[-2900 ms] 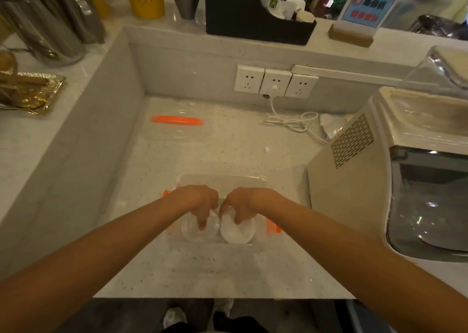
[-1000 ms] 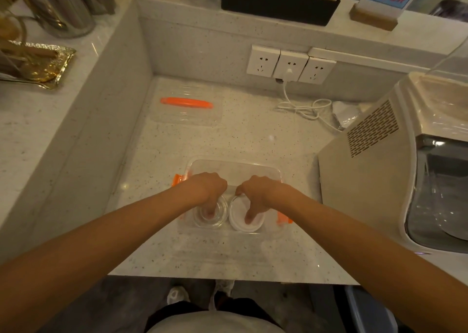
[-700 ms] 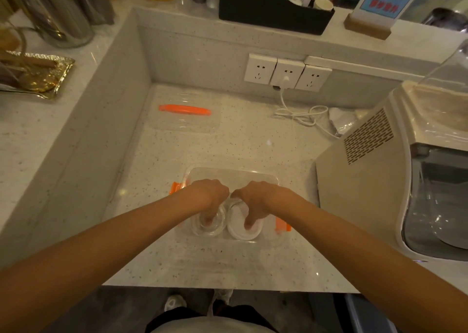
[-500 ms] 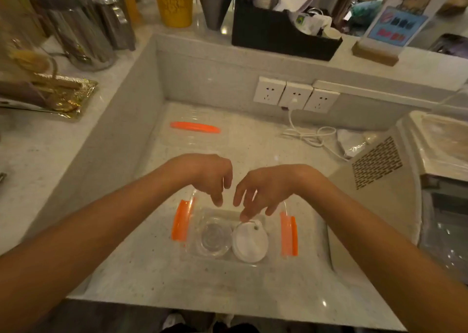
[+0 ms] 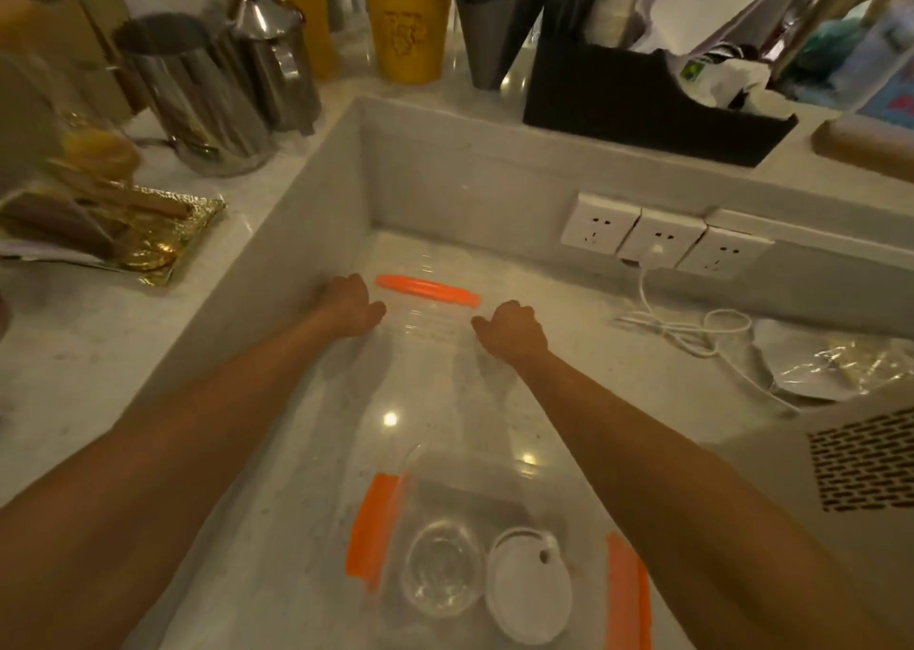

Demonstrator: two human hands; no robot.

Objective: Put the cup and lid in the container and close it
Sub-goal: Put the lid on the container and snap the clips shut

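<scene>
A clear plastic container (image 5: 559,488) with orange side clips sits open near the counter's front edge. Inside it a clear cup (image 5: 441,569) stands on the left and a white round lid (image 5: 528,585) lies on the right. Farther back lies the container's clear cover (image 5: 429,320) with an orange strip along its far edge. My left hand (image 5: 348,304) curls on the cover's left side and my right hand (image 5: 512,334) on its right side; both grip its edges while it rests on the counter.
A white cable (image 5: 692,325) runs from the wall sockets (image 5: 660,240) to the right. A beige machine (image 5: 863,456) stands at the right edge. A raised ledge at left carries steel jugs (image 5: 207,90) and a gold tray (image 5: 148,238).
Both hands left the cup and lid in the container, rose, then reached forward to the clear cover at the back and closed on its sides. The view tilted forward.
</scene>
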